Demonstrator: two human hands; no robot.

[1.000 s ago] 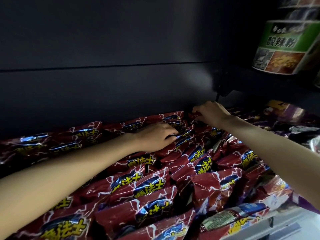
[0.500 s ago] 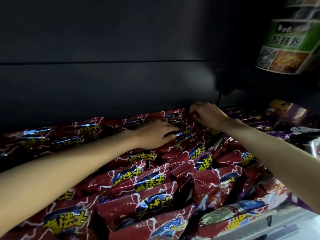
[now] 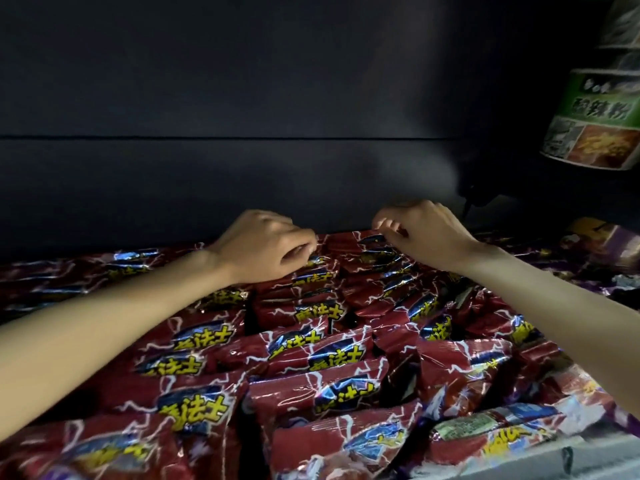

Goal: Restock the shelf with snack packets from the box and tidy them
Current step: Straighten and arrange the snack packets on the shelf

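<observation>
At your upper right stands a green-labelled tub [image 3: 595, 126] with white characters and a photo of an orange-brown dish on its side. Behind everything you have the dark back panel [image 3: 242, 98], crossed by one thin horizontal seam. Low on your right, past the red ones, lie purple and gold wrappers [image 3: 609, 244], too blurred to read.

Glossy, crinkled red foil-like plastic on the snack packets [image 3: 332, 362], matt smooth dark panel at the shelf back [image 3: 242, 98], shiny printed wrap on the green noodle cup [image 3: 595, 123], upper right.
</observation>
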